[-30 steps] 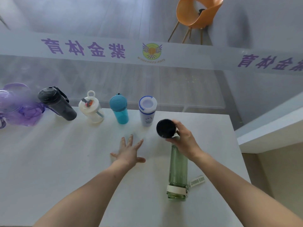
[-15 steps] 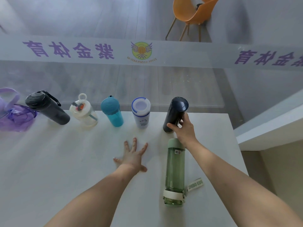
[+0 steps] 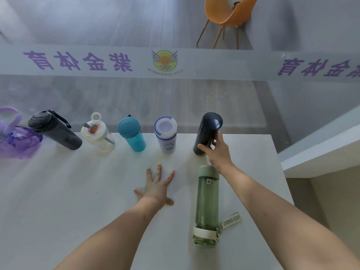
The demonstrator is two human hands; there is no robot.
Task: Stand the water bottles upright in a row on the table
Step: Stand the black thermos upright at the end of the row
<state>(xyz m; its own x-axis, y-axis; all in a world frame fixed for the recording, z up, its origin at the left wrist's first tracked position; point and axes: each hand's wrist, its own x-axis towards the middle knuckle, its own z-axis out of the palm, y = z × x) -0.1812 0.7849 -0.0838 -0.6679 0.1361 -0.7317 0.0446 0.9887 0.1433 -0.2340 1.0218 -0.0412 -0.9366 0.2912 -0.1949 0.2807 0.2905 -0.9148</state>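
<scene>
Several bottles stand upright in a row along the far edge of the white table (image 3: 78, 191): a purple one (image 3: 17, 141), a black one (image 3: 56, 131), a clear white one (image 3: 98, 134), a teal one (image 3: 132, 134) and a white-and-blue one (image 3: 166, 136). At the row's right end stands a dark navy bottle (image 3: 209, 131), with my right hand (image 3: 216, 151) wrapped around its lower part. A green bottle (image 3: 207, 205) lies on its side nearer me, cap pointing away. My left hand (image 3: 158, 187) rests flat on the table, fingers spread.
A glass wall with purple lettering runs just behind the table's far edge. An orange chair (image 3: 228, 14) stands beyond it. The table's right edge lies close to the green bottle, with a white ledge (image 3: 321, 149) further right.
My right hand carried the navy bottle from above the table to the right end of the row and stood it upright. My left hand stayed flat on the table.
</scene>
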